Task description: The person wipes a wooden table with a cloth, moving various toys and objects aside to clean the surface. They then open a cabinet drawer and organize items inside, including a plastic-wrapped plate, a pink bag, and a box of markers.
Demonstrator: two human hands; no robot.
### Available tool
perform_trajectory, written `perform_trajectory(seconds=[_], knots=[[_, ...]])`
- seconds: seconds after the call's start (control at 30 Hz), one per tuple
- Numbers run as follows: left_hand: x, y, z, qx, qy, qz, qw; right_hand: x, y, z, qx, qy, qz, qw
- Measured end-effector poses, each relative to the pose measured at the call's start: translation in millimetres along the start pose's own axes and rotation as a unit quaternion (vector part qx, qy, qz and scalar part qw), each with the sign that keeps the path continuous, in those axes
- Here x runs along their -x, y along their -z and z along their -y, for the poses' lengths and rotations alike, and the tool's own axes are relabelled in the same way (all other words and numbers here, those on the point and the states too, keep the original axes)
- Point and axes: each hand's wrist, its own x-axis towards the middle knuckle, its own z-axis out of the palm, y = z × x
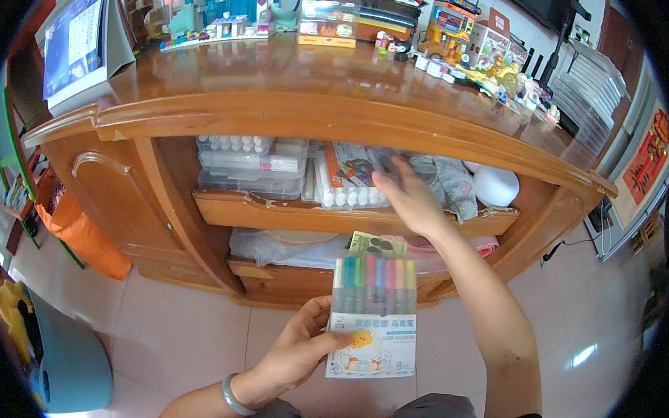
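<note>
My left hand (pixel 310 338) holds a flat pack of colored marker pens (pixel 373 319) upright over the floor, thumb on its printed front. Behind its top edge a green card (pixel 375 243) sticks up. My right hand (pixel 406 196) reaches into the cabinet's upper shelf, fingers at a clear plastic package (pixel 383 159); whether it grips that package cannot be told. Just left of those fingers, an orange-and-white packet (pixel 345 164) lies on a case of white-capped pens (pixel 352 197). A grey cloth (pixel 452 187) lies to the right.
Stacked clear plastic cases (pixel 251 173) fill the upper shelf's left; a white rounded object (pixel 495 187) is at its right. Plastic-wrapped things (pixel 287 249) lie on the lower shelf. The wooden cabinet top (pixel 319 75) overhangs and bears toys and a desk calendar (pixel 79 48). A blue bin (pixel 71 354) stands lower left.
</note>
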Motion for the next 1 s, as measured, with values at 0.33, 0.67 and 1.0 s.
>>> perform_trajectory(seconds=[0.33,0.67,1.0], knots=[[3.1,-3.9,-1.3,-0.016,-0.004,0.010,1.000,-36.0,32.7,-17.1,-0.059,0.046,0.028,0.997],[-1.0,-2.4,2.9,-0.028,-0.014,0.025,0.999,-23.7,49.5,16.2,0.040,0.005,0.224,0.974],[0.1,-3.9,0.9,-0.034,-0.005,0.022,0.999,-30.1,54.9,20.5,-0.029,0.049,0.343,0.938]])
